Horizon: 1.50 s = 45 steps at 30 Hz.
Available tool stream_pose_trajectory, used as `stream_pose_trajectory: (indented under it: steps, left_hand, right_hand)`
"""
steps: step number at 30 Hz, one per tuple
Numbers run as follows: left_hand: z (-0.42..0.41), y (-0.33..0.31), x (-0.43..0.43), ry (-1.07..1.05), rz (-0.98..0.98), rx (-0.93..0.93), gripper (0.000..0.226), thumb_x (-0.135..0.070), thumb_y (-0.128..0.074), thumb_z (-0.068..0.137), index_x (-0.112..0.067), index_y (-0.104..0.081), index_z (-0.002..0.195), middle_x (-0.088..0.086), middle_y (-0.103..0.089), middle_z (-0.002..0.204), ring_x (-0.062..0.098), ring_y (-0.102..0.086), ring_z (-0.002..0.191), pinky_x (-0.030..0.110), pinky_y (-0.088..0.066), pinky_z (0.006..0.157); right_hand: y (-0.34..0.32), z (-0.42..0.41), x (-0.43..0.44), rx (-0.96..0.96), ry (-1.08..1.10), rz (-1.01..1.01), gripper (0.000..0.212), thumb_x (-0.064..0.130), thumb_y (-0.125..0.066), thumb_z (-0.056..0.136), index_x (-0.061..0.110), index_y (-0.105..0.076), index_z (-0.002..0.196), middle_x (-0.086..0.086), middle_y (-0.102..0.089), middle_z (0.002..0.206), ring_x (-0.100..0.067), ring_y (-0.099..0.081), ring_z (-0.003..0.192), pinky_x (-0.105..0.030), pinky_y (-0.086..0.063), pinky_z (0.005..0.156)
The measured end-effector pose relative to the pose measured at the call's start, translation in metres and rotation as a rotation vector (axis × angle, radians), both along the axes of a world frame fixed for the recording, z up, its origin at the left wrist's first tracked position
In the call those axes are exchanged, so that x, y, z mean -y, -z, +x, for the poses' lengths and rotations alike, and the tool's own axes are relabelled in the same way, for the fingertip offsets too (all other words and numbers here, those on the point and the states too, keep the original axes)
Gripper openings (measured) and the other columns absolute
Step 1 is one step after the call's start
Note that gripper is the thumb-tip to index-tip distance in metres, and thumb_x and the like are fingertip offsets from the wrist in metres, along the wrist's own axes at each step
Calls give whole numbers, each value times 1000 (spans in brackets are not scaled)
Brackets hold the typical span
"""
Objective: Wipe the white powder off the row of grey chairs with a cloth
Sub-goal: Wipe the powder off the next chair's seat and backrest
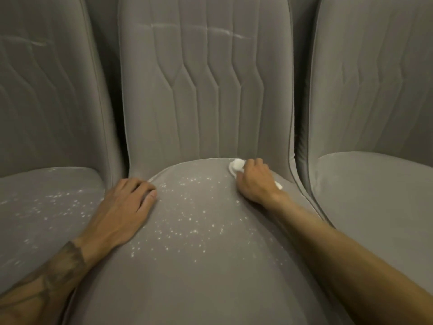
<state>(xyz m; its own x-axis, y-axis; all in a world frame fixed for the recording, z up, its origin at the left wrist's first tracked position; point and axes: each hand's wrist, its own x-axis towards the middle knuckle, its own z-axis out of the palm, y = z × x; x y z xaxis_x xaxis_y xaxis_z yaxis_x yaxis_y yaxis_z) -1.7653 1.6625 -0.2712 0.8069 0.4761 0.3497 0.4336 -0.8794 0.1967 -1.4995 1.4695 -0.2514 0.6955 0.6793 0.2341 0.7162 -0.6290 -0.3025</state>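
Nearest the lens, a tattooed left forearm and a bare right forearm reach in from the bottom corners over the seat of the middle chair. A small white cloth lies bunched at the back of that seat, right of centre, close to the crease under the backrest. The right hand grips it with curled fingers, knuckles up. Most of the wad pokes out ahead of the fingertips, and a small tail shows by the heel of the hand. White powder is scattered in specks across the middle of the seat, left of the cloth and nearer the camera, between the two hands. The left hand rests flat on the seat's left edge, fingers relaxed and holding nothing, fingertips by the gap to the left chair, whose seat is speckled too. Faint white streaks cross the upper backrests of the middle and left chairs. The right chair stands just beside, its seat plain grey.
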Motion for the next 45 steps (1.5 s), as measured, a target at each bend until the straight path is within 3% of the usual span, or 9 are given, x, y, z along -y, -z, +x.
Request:
stream_pose_trajectory:
  steps: [3,9,15,22,28,35,38,42,45]
  left_hand:
    - [-1,2,-1,-5,-16,33,60,-58,-20,103,-25,-65,122,-6,-59,121,15,-49,112,37,-41,103]
    - [0,5,-1,-8,12,87,54,-54,-22,103,-26,-66,118,-8,-59,120,13,-48,110,33,-38,103]
    - [-1,10,-4,21,55,118,46,-48,-27,106,-26,-65,116,-9,-59,116,11,-48,106,27,-36,100]
    - [-4,8,-3,21,2,126,39,-45,-32,104,-26,-64,114,-7,-57,118,14,-48,106,34,-42,100]
    - [-11,1,-15,100,53,35,43,-51,-28,104,-27,-61,116,-6,-53,119,17,-52,104,39,-45,98]
    - [-27,7,-29,74,99,41,44,-48,-27,106,-26,-62,118,-6,-55,126,16,-54,112,34,-39,94]
    - [-25,9,-25,47,102,50,41,-44,-29,107,-24,-63,118,-5,-54,127,15,-52,112,33,-37,95]
    - [-25,6,-24,48,99,38,41,-43,-30,107,-23,-63,120,-4,-53,128,17,-52,114,33,-37,97]
    - [-25,5,-21,40,92,20,42,-43,-30,107,-21,-63,122,-2,-53,131,18,-52,117,35,-38,100]
  right_hand:
    - [1,6,17,-17,-181,-2,32,29,-47,100,5,-52,120,-17,-53,122,-35,-52,109,-39,-39,95]
    - [1,34,8,-8,48,7,29,24,-43,101,1,-49,117,-23,-50,123,-43,-52,107,-44,-40,90]
    - [6,-26,-16,-61,-353,48,24,29,-49,100,10,-51,114,-14,-52,115,-31,-50,102,-37,-37,88]
    - [-2,11,-13,-21,-97,0,27,27,-46,100,3,-50,114,-21,-53,115,-40,-52,105,-41,-39,90]
    - [1,-31,-11,-48,-337,-41,19,33,-49,100,17,-50,111,-10,-54,115,-27,-52,101,-33,-37,86]
    - [2,31,-13,-16,24,-63,32,29,-45,101,1,-48,116,-26,-51,120,-42,-51,108,-43,-41,92]
    - [6,5,-34,-15,-83,-31,30,29,-46,101,4,-49,117,-21,-51,118,-39,-51,107,-40,-38,90]
    - [3,-11,-10,-27,-366,-56,11,33,-48,101,22,-45,102,-2,-51,107,-19,-49,91,-29,-34,81]
    - [-4,19,1,-11,-252,-93,15,31,-47,101,17,-46,106,-13,-54,114,-27,-52,98,-33,-38,83]
